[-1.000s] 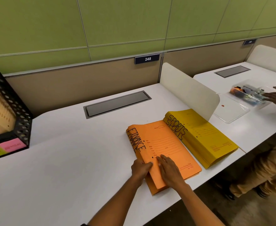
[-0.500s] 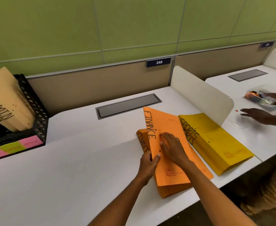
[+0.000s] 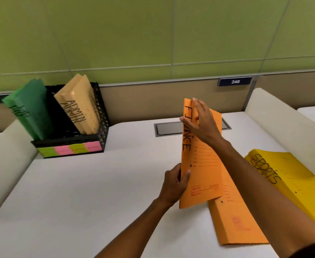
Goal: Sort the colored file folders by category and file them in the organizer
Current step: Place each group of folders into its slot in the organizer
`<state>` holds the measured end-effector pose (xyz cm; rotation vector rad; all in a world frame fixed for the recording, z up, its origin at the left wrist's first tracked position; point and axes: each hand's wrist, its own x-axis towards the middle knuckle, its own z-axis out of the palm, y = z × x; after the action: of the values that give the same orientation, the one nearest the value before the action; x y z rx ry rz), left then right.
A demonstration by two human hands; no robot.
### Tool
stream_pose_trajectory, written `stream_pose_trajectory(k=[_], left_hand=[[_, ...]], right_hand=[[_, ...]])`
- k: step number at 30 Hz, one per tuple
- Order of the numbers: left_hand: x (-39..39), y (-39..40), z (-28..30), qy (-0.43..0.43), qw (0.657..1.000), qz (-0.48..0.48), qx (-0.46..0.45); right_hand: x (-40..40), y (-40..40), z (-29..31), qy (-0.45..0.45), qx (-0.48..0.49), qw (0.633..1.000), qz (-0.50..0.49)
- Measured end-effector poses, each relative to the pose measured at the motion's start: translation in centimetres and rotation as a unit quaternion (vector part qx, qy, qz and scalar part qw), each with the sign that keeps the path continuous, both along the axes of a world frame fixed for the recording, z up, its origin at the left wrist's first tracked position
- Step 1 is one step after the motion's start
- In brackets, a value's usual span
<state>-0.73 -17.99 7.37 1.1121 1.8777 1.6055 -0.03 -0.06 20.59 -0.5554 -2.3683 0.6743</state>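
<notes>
An orange FINANCE folder (image 3: 201, 175) stands raised on its lower edge above the rest of the orange stack (image 3: 234, 224) lying on the white desk (image 3: 78, 198). My left hand (image 3: 175, 185) grips its lower spine edge. My right hand (image 3: 201, 121) rests with straight fingers on its upper front near the top. A yellow SPORTS stack (image 3: 292, 181) lies to the right. The black mesh organizer (image 3: 101, 116) stands at the back left, holding green folders (image 3: 32, 108) and tan ADMIN folders (image 3: 78, 107).
Pink and green labels (image 3: 71, 148) run along the organizer's front. A grey cable hatch (image 3: 168, 128) sits in the desk behind the folder. Cream curved dividers stand at the left (image 3: 2, 157) and right (image 3: 287, 125). A sign reading 248 (image 3: 234, 81) is on the back panel.
The top FINANCE folder has been lifted from nearly flat to upright, off the orange stack. My view has swung left, so the organizer is now in full view.
</notes>
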Motion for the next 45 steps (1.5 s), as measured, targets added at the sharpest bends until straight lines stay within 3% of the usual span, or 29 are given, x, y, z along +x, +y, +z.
stream_pose_trajectory(k=[3, 9, 15, 24, 29, 35, 45], left_hand=[[-1.8, -1.8, -0.1, 0.038, 0.999, 0.031, -0.001], [-4.7, -6.4, -1.3, 0.122, 0.976, 0.181, -0.025], [-7.8, -12.1, -2.2, 0.172, 0.941, 0.291, -0.030], [-15.5, -20.3, -2.6, 0.230, 0.929, 0.289, -0.031], [-21.4, -24.8, -2.6, 0.254, 0.930, 0.264, -0.034], [-28.4, -30.0, -3.4, 0.234, 0.923, 0.305, -0.020], [-36.8, -35.4, -6.2, 0.240, 0.909, 0.328, -0.089]], right_hand=[[-2.5, -1.6, 1.5, 0.028, 0.012, 0.999, 0.031], [-7.6, -5.8, 3.5, 0.074, 0.033, 0.992, 0.102], [-12.9, -11.5, 5.7, 0.011, 0.074, 0.979, 0.189], [-19.9, -20.6, 7.5, -0.041, 0.050, 0.956, 0.285], [-24.4, -25.0, 8.5, -0.056, 0.083, 0.955, 0.279], [-28.1, -28.6, 9.2, -0.057, 0.112, 0.956, 0.266], [-31.3, -33.3, 13.8, -0.069, 0.115, 0.949, 0.287]])
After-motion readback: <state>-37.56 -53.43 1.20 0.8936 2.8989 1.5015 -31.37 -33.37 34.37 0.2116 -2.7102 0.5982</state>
